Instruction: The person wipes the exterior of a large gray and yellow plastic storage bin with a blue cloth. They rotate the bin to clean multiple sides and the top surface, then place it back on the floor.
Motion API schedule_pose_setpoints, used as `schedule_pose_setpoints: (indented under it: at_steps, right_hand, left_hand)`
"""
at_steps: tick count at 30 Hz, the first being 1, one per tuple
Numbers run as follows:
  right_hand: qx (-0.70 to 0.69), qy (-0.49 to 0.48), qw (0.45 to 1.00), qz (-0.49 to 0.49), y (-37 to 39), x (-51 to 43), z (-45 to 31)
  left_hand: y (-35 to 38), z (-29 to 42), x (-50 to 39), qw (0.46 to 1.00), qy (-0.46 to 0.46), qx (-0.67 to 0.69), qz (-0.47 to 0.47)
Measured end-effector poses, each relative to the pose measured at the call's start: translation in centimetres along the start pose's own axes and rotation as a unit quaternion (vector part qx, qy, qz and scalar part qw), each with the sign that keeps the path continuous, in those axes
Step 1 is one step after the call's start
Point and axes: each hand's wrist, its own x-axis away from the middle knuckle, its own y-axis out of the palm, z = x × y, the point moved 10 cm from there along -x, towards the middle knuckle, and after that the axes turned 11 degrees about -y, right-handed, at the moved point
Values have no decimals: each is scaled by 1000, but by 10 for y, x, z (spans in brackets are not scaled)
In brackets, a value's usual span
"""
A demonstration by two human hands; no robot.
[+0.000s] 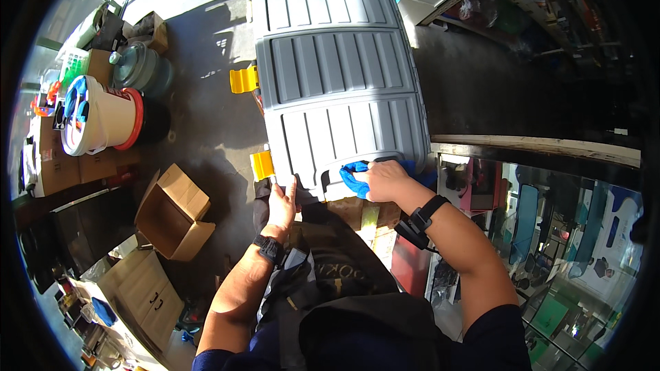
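Observation:
A large grey plastic storage box with a ribbed lid stands before me. My right hand presses a blue cloth against the recess at the lid's near end. At the near left corner of the box, my left hand rests with its fingers on the edge, just below a yellow latch. A second yellow latch sticks out farther along the left side. More blue cloth shows behind my right wrist.
An open cardboard box lies on the floor to the left. Beyond it stand a white bucket and a large water bottle. A glass display case borders my right side, and shelving stands at the far right.

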Motion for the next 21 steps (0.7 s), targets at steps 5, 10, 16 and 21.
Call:
schedule_pose_setpoints:
  at_steps: [5,10,16,21]
  right_hand:
    - [-103,-52,992,49,-4,-3,-20]
    - [-56,8,994,98,-11,-7,-19]
    - [50,-95,990,85,-15,-25,-63]
    - [102,-2,993,-54,4,1,-3]
  left_hand:
    - [0,3,0,1000,20,-4,-8]
    - [1,4,-3,999,36,-3,-3]
    - [-2,3,0,1000,17,25,3]
    - [1,2,4,1000,11,-11,12]
